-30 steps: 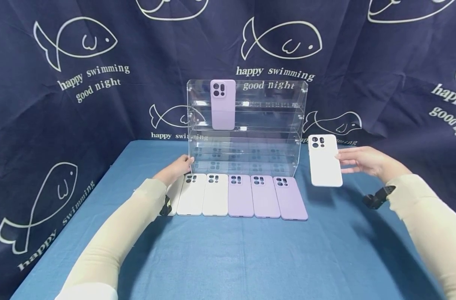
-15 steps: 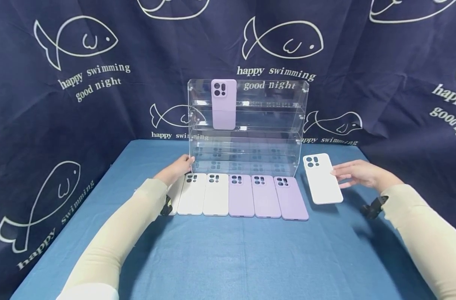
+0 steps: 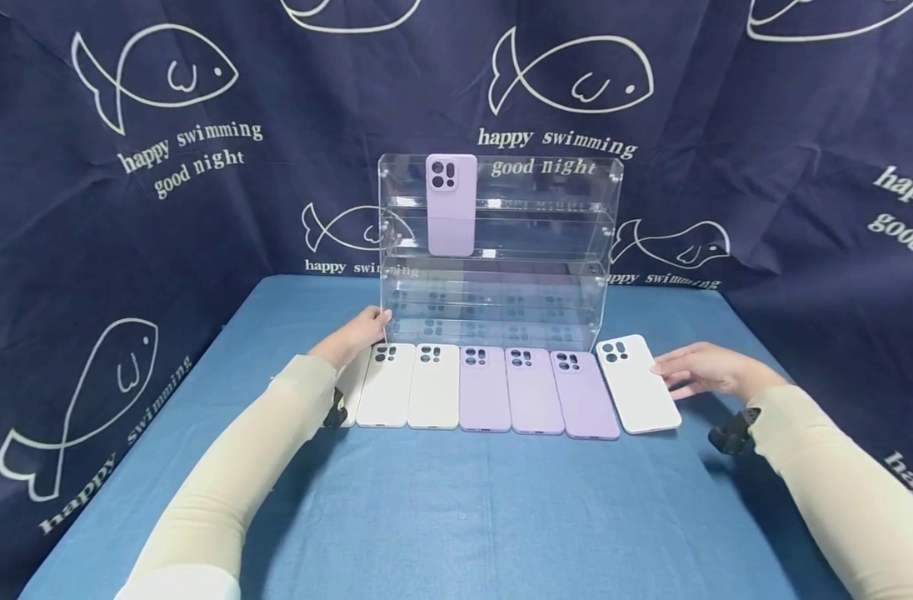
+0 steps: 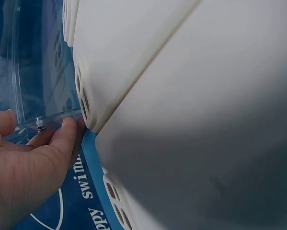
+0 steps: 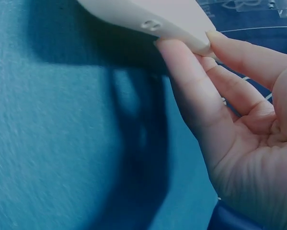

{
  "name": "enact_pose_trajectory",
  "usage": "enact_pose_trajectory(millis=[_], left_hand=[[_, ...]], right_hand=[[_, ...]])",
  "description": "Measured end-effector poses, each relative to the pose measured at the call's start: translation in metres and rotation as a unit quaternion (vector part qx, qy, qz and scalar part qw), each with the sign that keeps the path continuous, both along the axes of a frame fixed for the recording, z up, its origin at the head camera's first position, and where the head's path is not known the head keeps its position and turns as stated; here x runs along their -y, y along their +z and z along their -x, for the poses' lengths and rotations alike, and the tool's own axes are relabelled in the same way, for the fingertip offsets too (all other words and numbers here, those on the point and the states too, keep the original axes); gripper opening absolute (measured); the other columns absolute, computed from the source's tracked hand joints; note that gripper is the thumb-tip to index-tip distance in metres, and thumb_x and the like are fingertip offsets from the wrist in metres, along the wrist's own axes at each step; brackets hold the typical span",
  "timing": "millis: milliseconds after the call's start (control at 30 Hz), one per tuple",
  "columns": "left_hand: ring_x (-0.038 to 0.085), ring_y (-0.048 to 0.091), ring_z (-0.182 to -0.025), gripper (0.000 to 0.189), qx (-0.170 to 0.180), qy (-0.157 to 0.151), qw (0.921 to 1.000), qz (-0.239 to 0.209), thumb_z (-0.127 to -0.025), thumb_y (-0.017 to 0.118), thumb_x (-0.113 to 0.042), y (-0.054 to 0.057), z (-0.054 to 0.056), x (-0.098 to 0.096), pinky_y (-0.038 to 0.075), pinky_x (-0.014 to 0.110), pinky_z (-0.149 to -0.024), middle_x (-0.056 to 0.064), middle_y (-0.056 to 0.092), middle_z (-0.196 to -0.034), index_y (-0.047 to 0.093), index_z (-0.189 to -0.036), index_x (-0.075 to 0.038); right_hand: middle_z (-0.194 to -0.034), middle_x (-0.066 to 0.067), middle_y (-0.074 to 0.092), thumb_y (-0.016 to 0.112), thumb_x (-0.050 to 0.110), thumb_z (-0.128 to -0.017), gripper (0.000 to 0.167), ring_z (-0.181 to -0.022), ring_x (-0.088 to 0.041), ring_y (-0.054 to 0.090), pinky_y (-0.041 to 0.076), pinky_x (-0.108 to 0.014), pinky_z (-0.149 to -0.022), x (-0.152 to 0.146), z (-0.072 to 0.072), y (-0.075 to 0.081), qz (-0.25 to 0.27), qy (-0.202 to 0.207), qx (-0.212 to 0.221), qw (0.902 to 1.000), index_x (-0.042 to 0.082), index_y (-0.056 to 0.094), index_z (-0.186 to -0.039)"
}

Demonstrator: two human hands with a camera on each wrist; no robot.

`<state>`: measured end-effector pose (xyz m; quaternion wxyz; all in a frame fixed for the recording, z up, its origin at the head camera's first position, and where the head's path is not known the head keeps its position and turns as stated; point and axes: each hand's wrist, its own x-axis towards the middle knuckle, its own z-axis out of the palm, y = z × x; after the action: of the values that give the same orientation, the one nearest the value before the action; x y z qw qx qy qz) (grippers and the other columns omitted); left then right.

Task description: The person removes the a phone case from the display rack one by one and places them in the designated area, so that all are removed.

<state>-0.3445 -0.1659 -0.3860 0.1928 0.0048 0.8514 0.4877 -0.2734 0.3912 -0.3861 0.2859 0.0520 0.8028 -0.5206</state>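
In the head view my right hand [image 3: 700, 369] pinches the right edge of a white phone case [image 3: 640, 385], tilted a little and beside the end of the row. The right wrist view shows the thumb and fingertips [image 5: 174, 50] on its rim, over its shadow on the cloth. My left hand [image 3: 355, 333] grips the lower left edge of a clear acrylic display stand [image 3: 535, 287]; the left wrist view shows fingers [image 4: 62, 139] at its side panel. One purple phone case [image 3: 452, 221] stands upright on the top tier.
Along the stand's front lie white phone cases [image 3: 433, 392] and purple phone cases [image 3: 534, 396] side by side. The leftmost white one is partly hidden by the left wrist. A blue cloth [image 3: 456, 508] covers the table; a dark fish-print curtain [image 3: 314, 100] hangs behind.
My right hand has brought the white phone case down and slightly left, close to the row's right end. The left hand has stayed on the stand's edge.
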Motion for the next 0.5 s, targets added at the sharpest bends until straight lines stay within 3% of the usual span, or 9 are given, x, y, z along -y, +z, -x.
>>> enact_pose_trajectory(millis=[200, 500], left_hand=[[0.035, 0.030, -0.143, 0.056, 0.003, 0.000, 1.0000, -0.006, -0.108, 0.025, -0.034, 0.001, -0.002, -0.001, 0.024, 0.047, -0.124, 0.022, 0.021, -0.157, 0.014, -0.152, -0.001], [0.037, 0.032, -0.142, 0.057, -0.015, -0.002, 0.9999, -0.004, -0.108, 0.025, -0.035, -0.001, -0.003, -0.001, 0.021, 0.048, -0.124, 0.023, 0.022, -0.156, 0.016, -0.151, 0.000]], right_hand=[[-0.096, 0.004, 0.072, 0.060, 0.020, -0.097, 0.061, -0.090, -0.009, 0.067, 0.061, -0.036, -0.090, 0.001, -0.001, -0.007, 0.004, 0.003, 0.017, 0.9999, -0.014, 0.036, -0.141], [-0.094, 0.002, 0.072, 0.061, 0.018, -0.097, 0.043, -0.089, -0.010, 0.067, 0.061, -0.037, -0.089, 0.001, -0.005, -0.013, 0.018, -0.013, 0.030, 0.9993, -0.006, 0.053, -0.131]])
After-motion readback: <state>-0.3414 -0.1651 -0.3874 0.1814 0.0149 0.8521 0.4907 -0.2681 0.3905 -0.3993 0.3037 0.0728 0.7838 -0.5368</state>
